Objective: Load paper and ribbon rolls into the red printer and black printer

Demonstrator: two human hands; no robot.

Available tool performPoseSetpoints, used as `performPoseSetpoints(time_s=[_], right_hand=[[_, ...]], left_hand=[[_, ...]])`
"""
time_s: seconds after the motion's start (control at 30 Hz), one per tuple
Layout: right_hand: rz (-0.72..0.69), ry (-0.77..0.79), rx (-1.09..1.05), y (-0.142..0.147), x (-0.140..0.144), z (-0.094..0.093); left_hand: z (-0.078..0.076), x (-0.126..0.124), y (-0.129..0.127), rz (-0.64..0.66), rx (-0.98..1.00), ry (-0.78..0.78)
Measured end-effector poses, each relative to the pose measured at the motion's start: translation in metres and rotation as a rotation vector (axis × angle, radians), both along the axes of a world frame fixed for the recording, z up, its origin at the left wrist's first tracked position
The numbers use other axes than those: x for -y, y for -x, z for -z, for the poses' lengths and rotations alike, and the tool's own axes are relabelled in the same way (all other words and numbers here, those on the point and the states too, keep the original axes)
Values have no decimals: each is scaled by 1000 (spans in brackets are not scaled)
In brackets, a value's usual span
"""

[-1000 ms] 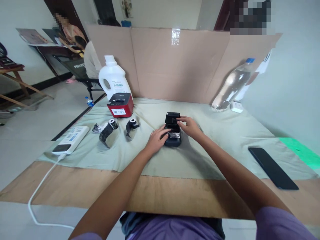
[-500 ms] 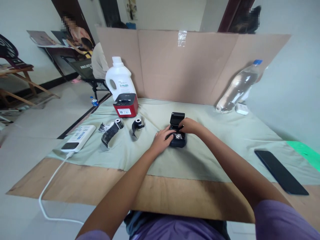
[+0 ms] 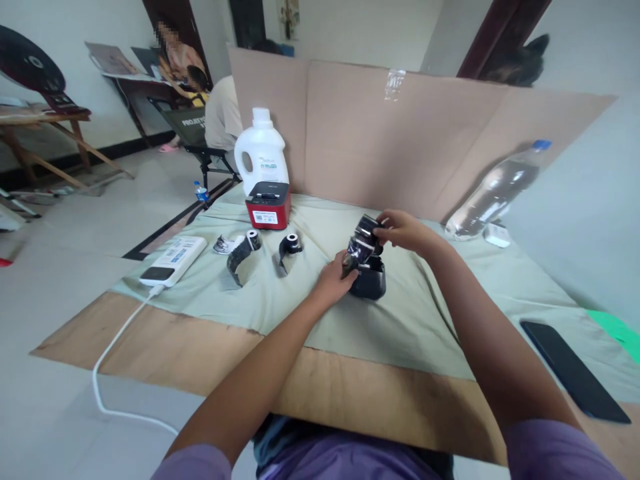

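Observation:
A small black box-shaped device [image 3: 369, 283] with its top opened stands on the cloth in front of me. Above it is a roll of shiny black strip [image 3: 363, 238], partly unwound and hanging down toward the left. My right hand [image 3: 400, 230] pinches the roll's upper right side. At the lower left, my left hand [image 3: 337, 277] is closed round the strip's loose end, its thumb close to the device's left edge. My fingers and the strip hide much of the device's inside and lid.
Two partly unrolled black rolls, a near one [image 3: 245, 253] and another [image 3: 290, 248], lie left. Behind them are a red-and-black box [image 3: 270, 207] and a white jug [image 3: 263, 150]. A white power bank [image 3: 173, 261] with cable, a leaning bottle [image 3: 495, 190] and a phone [image 3: 575, 370] are around. Cardboard [image 3: 350, 133] stands behind.
My right hand has lifted the roll of black strip up out of the opened device. My left hand has shifted from the device's side to the strip's end. The view has turned slightly left.

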State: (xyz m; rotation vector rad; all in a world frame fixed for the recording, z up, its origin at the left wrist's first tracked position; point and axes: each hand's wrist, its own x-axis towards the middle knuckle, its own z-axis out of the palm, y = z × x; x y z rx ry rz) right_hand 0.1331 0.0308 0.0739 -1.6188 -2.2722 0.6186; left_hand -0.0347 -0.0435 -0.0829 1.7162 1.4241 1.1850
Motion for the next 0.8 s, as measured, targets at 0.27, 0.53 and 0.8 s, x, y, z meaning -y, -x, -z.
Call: performPoseSetpoints(time_s=[0.27,0.53,0.8], right_hand=[[-126,-205,309,120,-39,24],[-219,-68,504,166,-52,61],[-506,-172,443,189,-27,40]], left_hand=[[-8,3,0,27,-78,11],[-9,2,1,35,-164,38],[-12,4,0,7,-274,76]])
